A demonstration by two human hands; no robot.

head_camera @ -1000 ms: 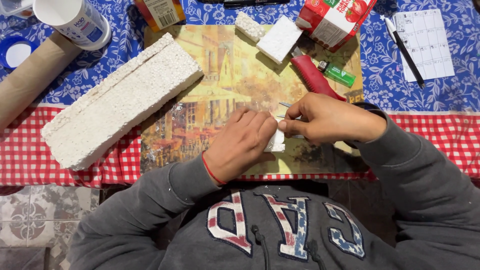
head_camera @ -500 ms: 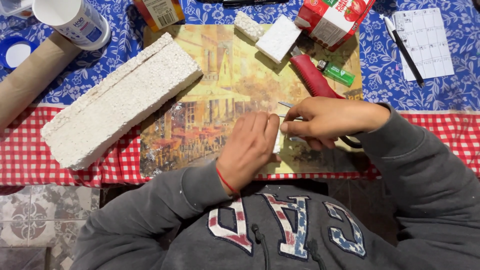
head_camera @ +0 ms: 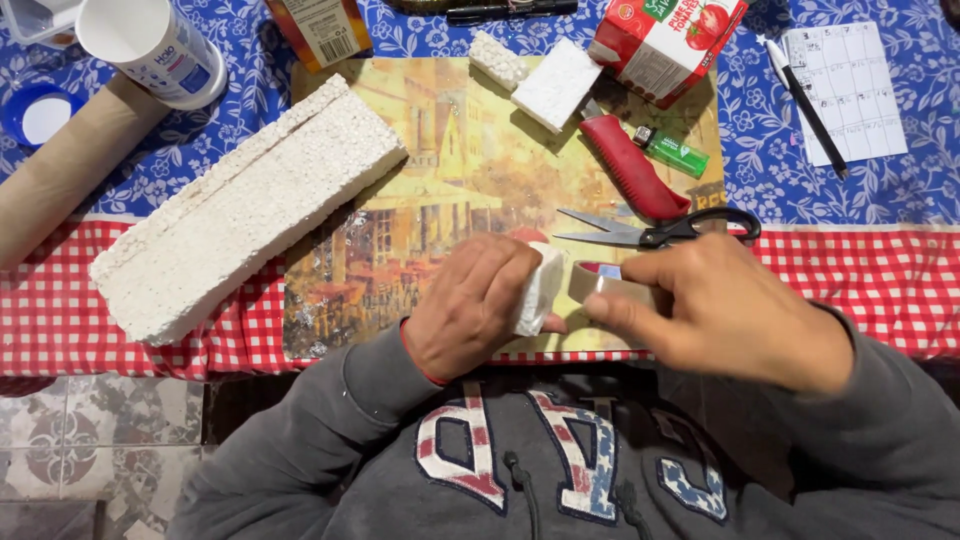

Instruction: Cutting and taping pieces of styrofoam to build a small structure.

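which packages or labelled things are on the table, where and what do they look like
Carton: top edge right of centre, boxy, red and white with tomato pictures.
Box: top centre-left, orange-brown with a barcode label.
Tub: top left, white cylinder lying tilted, blue print.
Printed sheet: far right, white paper grid.

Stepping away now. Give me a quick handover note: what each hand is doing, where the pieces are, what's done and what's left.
Left hand: gripping a small white foam piece above the picture mat.
Right hand: holding a brown tape strip against that piece.
Scissors lie shut just beyond the hands; the large foam block lies to the left.
Done: tape meets foam.
Left: pressing the tape flat; whether it is cut can't be seen.
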